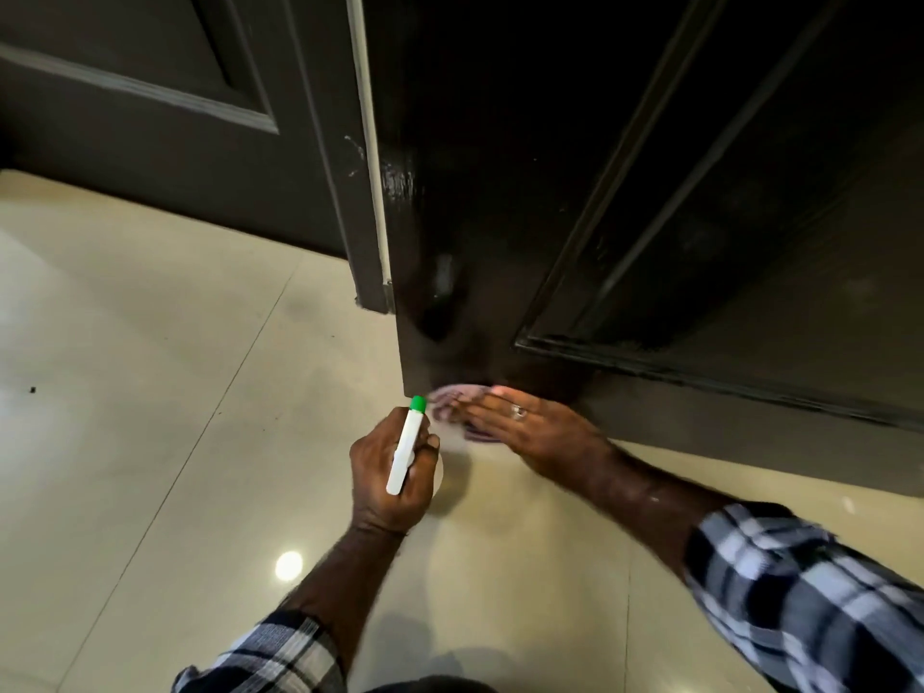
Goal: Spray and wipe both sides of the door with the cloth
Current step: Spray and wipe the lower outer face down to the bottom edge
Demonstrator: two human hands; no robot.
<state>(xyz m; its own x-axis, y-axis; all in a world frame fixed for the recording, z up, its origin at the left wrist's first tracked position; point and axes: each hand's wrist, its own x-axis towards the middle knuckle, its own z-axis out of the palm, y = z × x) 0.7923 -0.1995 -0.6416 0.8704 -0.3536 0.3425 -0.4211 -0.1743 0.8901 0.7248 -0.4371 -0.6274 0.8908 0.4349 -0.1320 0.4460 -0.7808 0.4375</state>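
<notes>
A dark brown panelled door (650, 192) stands open, its edge facing me and its bottom corner close to the floor. My right hand (530, 427) lies flat with straight fingers on a pinkish cloth (450, 400), pressing it against the door's bottom corner. My left hand (390, 472) grips a white spray bottle with a green nozzle (406, 450), held just left of the cloth, nozzle pointing at the door's lower edge. Most of the cloth is hidden under my right hand.
A second dark panelled surface (150, 117) stands at the back left, behind a frame post with a pale strip (372, 167). Glossy cream floor tiles (150, 392) spread below, with a small dark speck (32, 390) at far left.
</notes>
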